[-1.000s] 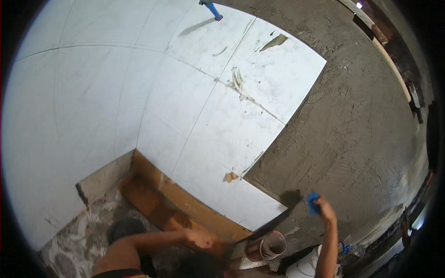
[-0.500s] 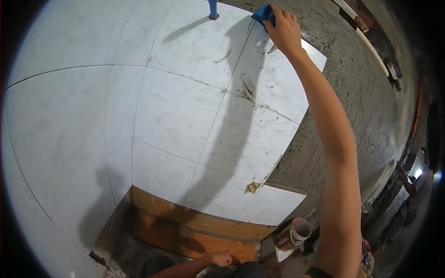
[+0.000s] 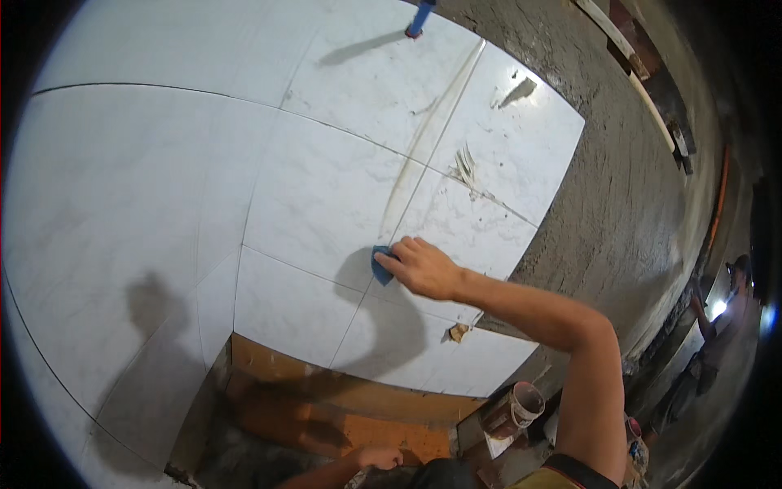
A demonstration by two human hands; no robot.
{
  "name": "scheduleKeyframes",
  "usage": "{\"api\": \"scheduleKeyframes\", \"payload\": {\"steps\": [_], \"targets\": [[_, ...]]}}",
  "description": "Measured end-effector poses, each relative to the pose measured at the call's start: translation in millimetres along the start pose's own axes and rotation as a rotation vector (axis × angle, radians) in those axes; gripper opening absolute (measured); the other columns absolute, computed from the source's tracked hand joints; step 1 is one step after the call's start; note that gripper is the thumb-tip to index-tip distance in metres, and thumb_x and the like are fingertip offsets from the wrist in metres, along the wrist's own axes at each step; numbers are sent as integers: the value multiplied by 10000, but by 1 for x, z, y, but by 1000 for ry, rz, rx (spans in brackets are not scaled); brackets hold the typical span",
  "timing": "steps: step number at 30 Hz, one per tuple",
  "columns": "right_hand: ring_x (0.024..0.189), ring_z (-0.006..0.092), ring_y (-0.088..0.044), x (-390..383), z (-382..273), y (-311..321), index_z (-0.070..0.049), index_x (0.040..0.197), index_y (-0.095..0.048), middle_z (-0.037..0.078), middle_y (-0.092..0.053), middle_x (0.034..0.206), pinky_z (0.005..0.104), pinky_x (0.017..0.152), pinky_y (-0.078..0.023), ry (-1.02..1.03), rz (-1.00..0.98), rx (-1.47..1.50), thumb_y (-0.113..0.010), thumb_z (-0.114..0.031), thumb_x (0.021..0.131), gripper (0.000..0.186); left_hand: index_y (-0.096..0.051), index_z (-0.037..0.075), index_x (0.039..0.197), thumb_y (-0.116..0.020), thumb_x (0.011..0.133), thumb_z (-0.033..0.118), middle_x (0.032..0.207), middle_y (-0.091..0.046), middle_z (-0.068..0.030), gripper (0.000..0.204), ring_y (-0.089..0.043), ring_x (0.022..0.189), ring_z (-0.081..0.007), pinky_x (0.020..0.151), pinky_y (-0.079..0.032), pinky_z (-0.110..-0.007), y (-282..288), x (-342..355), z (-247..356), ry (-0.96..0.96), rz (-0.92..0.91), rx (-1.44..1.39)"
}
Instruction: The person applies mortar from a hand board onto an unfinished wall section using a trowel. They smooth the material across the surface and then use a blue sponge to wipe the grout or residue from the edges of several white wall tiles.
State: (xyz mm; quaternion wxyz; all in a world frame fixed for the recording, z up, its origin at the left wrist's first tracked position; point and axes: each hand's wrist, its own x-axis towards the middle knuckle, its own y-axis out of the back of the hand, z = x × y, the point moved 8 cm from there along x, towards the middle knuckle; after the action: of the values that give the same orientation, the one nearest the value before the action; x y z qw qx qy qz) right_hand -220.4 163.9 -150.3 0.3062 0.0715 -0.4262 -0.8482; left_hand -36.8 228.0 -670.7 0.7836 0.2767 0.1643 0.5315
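Note:
My right hand [image 3: 425,267] is closed round a small blue pad [image 3: 382,266], perhaps a folded cloth or sponge; its exact kind does not show. The pad presses on the joint between white marbled wall tiles [image 3: 318,179]. From the upper joint a pale, wet-looking streak [image 3: 423,138] runs down to near the pad. My left hand [image 3: 380,457] is low in the picture, fingers curled, in front of orange-brown boards [image 3: 399,436]. Whether it holds anything is hidden.
Wet grey mortar [image 3: 603,212] covers the wall right of the tiles. A blue pipe [image 3: 419,19] sticks out at the top. A small tan lump [image 3: 458,332] sits on a lower joint. A dirty bucket [image 3: 521,403] stands below. Another person [image 3: 717,334] is at the far right.
My right hand has come down and left with the blue pad, from the top of the tile joint to lower along it. A pale streak now shows along that joint.

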Motion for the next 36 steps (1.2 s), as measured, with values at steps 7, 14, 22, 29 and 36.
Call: {"api": "scheduleKeyframes", "payload": {"steps": [7, 14, 22, 29, 36], "targets": [[954, 416, -581, 33, 209, 303, -18, 1228, -593, 232, -641, 1043, 507, 851, -477, -399, 970, -675, -601, -120, 853, 389, -649, 4, 1206, -518, 933, 82, 1201, -658, -187, 313, -623, 1065, -342, 887, -489, -448, -1, 0, 14, 17, -95, -183], [975, 328, -587, 86, 153, 114, -34, 1069, -637, 155, -632, 975, 436, 877, -476, -104, 433, -388, -525, -91, 879, 228, -663, 16, 1178, -531, 900, 61, 1122, -682, -186, 311, -627, 1017, -349, 853, -488, -459, -6, 13, -4, 5, -18, -63], [894, 227, -617, -50, 183, 156, -58, 1104, -571, 94, -602, 1088, 381, 728, -510, -543, 1198, 745, -519, -277, 1012, 244, -686, 26, 1138, -539, 879, 68, 1138, -690, -174, 301, -641, 1057, -341, 868, -507, -435, -12, 18, -12, -60, -3, -63], [810, 192, -631, -18, 253, 288, 7, 1003, -659, 67, -657, 846, 332, 748, -497, -709, 1241, 280, -707, -252, 788, 341, -687, 35, 1155, -579, 859, 112, 1130, -698, -169, 325, -650, 1058, -338, 887, -509, -437, 0, -2, -15, 12, 3, -14], [867, 429, -667, 5, 308, 314, 15, 972, -677, 244, -696, 902, 454, 809, -510, -842, 1194, -221, -692, -288, 779, 359, -649, 49, 1236, -551, 925, 149, 1129, -685, -165, 342, -641, 1053, -337, 864, -510, -425, 24, -22, 4, 38, 22, 38]]}}
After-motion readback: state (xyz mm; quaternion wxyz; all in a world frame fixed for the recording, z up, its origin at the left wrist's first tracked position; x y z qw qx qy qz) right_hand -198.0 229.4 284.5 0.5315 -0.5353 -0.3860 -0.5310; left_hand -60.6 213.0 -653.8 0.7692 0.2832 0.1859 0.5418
